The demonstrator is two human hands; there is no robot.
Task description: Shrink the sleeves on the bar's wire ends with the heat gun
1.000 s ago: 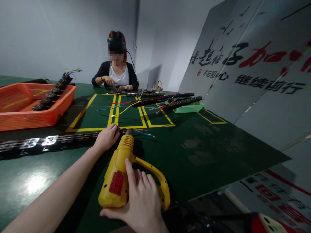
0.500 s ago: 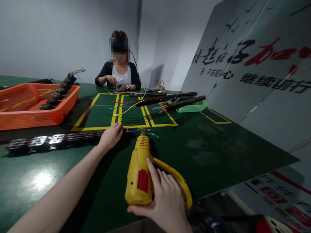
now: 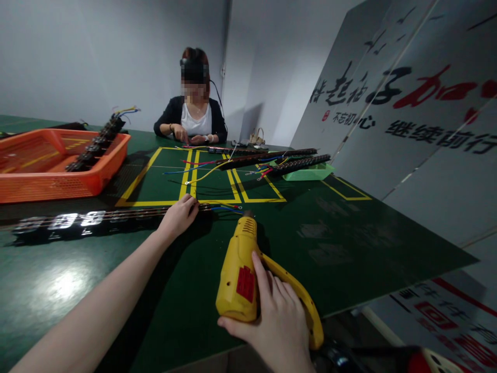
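My right hand (image 3: 277, 324) grips the handle of a yellow heat gun (image 3: 240, 274) lying on the green table (image 3: 349, 228), its nozzle pointing away from me. My left hand (image 3: 177, 217) is closed on the end of a long black strip (image 3: 89, 220) that stretches to the left across the table. Thin blue, yellow and red wires (image 3: 229, 209) stick out of the strip just past my fingers, a little left of the gun's nozzle.
An orange basket (image 3: 58, 176) with a black strip in it stands at the far left. A green tray (image 3: 306, 171) and more black strips with coloured wires lie beyond the yellow floor markings. A person sits opposite. Large signboards (image 3: 407, 119) lean along the right.
My right hand has slid the heat gun to the right, away from the strip's end. My left hand has stayed on the strip.
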